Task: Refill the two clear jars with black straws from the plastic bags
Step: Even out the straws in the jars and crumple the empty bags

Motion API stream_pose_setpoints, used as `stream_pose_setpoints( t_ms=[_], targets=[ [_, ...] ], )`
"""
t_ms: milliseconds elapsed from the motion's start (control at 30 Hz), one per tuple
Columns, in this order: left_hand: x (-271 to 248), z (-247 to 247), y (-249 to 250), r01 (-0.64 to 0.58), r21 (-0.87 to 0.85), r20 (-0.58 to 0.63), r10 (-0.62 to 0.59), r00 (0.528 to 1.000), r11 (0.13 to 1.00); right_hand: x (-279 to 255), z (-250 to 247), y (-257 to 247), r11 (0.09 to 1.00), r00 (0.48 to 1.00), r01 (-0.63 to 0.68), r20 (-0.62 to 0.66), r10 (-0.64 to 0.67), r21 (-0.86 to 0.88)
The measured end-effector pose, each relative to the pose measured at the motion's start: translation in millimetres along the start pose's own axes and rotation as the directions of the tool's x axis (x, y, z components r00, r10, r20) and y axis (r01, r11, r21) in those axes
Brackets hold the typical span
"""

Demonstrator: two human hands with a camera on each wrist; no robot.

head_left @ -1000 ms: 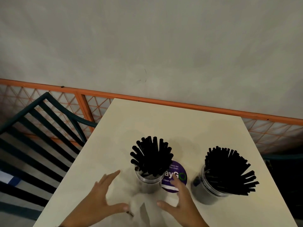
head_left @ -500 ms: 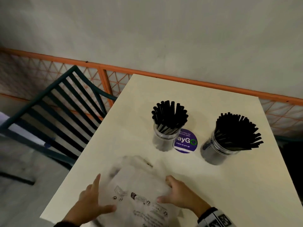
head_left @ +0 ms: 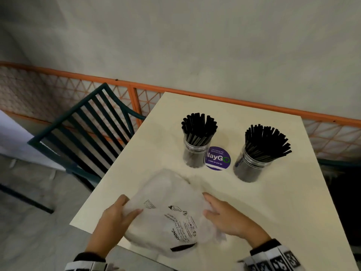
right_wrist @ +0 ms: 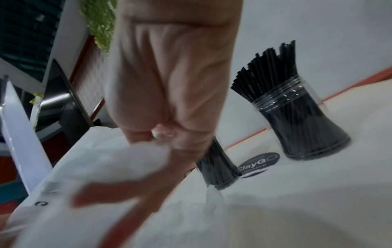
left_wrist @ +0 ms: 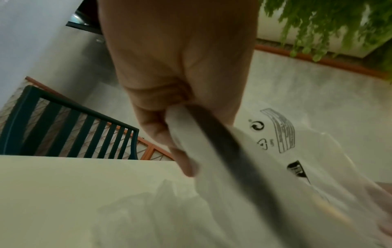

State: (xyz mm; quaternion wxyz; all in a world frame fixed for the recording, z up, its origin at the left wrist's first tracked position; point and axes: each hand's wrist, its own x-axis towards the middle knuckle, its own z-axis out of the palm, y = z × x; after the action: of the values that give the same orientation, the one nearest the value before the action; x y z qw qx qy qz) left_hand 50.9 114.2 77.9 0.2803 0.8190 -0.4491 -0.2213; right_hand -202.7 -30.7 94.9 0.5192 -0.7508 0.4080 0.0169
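Two clear jars packed with black straws stand on the cream table (head_left: 254,202): the left jar (head_left: 196,153) (right_wrist: 218,169) and the right jar (head_left: 252,165) (right_wrist: 303,124). Near the table's front edge lies a crumpled clear plastic bag (head_left: 172,216) (left_wrist: 265,167) (right_wrist: 101,169) with black print and a black strip. My left hand (head_left: 119,214) (left_wrist: 176,117) grips its left side, thumb on top. My right hand (head_left: 220,214) (right_wrist: 169,127) grips its right side. A second bag, if any, cannot be told apart.
A round purple "ClayGo" sticker (head_left: 217,158) lies on the table between the jars. A dark green slatted chair (head_left: 84,137) stands at the table's left. An orange lattice railing (head_left: 136,94) runs behind the table below a grey wall. Green foliage (left_wrist: 331,21) hangs nearby.
The head view has drawn back and down from the jars. Both hands went from spread flat near the left jar to gripping the plastic bag's sides, lifting it at the front edge.
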Motion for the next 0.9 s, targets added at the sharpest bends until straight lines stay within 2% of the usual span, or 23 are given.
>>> stream_pose_setpoints(
  t_ms=[67, 100, 167, 200, 267, 300, 333, 400, 467, 533, 600, 667, 733, 767, 833, 900],
  targets=[
    [-8, -4, 10, -0.012, -0.146, 0.094, 0.026, 0.995, 0.989, -9, 3, -3, 0.98, 0.999, 0.033, 0.028, -0.039, 0.197],
    [-13, -4, 17, -0.026, -0.21, 0.119, 0.052, 0.992, 0.977, -11, 7, -6, 0.956, 0.998, 0.061, -0.011, -0.06, 0.286],
    [-20, 1, 33, -0.083, -0.282, 0.116, 0.12, 0.986, 0.956, -11, 19, -12, 0.9, 0.993, 0.084, -0.115, -0.038, 0.427],
    [-23, 4, 42, -0.12, -0.316, 0.094, 0.157, 0.983, 0.941, -12, 25, -16, 0.856, 0.994, 0.073, -0.112, -0.019, 0.511],
    [-30, 13, 56, -0.161, -0.442, 0.086, 0.22, 0.972, 0.883, -16, 38, -23, 0.704, 1.0, 0.03, -0.014, -0.028, 0.71],
    [-34, 18, 61, -0.153, -0.521, 0.131, 0.256, 0.958, 0.84, -19, 42, -29, 0.644, 0.996, -0.002, 0.058, -0.066, 0.765],
    [-38, 22, 64, -0.123, -0.584, 0.199, 0.288, 0.937, 0.802, -22, 45, -32, 0.626, 0.986, -0.012, 0.115, -0.123, 0.78],
    [-44, 32, 68, -0.076, -0.596, 0.318, 0.322, 0.892, 0.799, -29, 49, -36, 0.646, 0.964, -0.032, 0.194, -0.181, 0.762],
    [-43, 38, 64, -0.137, -0.518, 0.289, 0.324, 0.901, 0.844, -35, 50, -39, 0.677, 0.95, -0.059, 0.249, -0.188, 0.734],
    [-35, 35, 58, -0.161, -0.51, 0.219, 0.309, 0.926, 0.845, -38, 47, -39, 0.724, 0.954, -0.038, 0.24, -0.179, 0.689],
    [-25, 27, 50, -0.11, -0.593, 0.214, 0.288, 0.934, 0.797, -37, 41, -40, 0.753, 0.971, 0.043, 0.149, -0.186, 0.656],
    [-16, 19, 39, -0.058, -0.668, 0.236, 0.285, 0.929, 0.742, -34, 38, -43, 0.79, 0.975, 0.22, -0.125, -0.182, 0.572],
    [-9, 12, 31, -0.079, -0.702, 0.228, 0.329, 0.917, 0.708, -27, 41, -43, 0.865, 0.897, 0.306, -0.424, -0.123, 0.397],
    [-5, 9, 29, -0.127, -0.685, 0.201, 0.354, 0.913, 0.717, -24, 44, -46, 0.892, 0.862, 0.305, -0.496, -0.11, 0.333],
    [3, 3, 27, -0.226, -0.64, 0.153, 0.411, 0.899, 0.734, -17, 50, -48, 0.926, 0.858, 0.252, -0.507, -0.08, 0.281],
    [10, -2, 26, -0.262, -0.62, 0.176, 0.456, 0.873, 0.74, -9, 52, -50, 0.932, 0.898, 0.203, -0.436, -0.055, 0.3]
  ],
)
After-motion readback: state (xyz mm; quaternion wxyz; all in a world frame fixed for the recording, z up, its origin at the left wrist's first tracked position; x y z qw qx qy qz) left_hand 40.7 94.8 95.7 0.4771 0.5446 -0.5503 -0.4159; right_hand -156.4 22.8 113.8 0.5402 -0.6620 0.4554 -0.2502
